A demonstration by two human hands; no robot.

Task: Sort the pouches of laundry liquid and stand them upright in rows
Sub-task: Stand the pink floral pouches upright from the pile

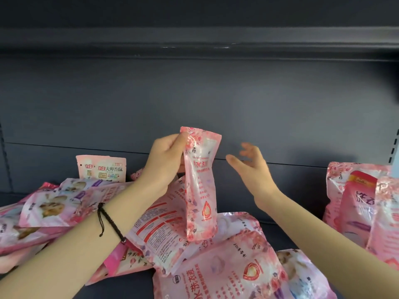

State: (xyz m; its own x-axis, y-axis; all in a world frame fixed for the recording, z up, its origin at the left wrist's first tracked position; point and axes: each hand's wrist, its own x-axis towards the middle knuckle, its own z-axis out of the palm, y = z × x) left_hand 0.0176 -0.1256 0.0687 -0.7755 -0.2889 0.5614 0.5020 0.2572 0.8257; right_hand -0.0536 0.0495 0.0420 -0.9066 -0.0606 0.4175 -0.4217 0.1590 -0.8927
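Sorting step: our left hand [165, 160] pinches a pouch [200, 186] by its top edge; right hand [250, 167], fingers spread, hovers beside. Next, probably stand it by the upright row [358, 203].

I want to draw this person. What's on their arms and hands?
No sleeves or gloves show: both arms are bare. The left arm wears a thin black braided cord bracelet, with a loose end dangling. The right arm wears nothing. No rings show on the left hand or right hand.

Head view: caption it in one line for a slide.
Left hand holds a pink pouch upright over a loose pile; right hand open beside it.
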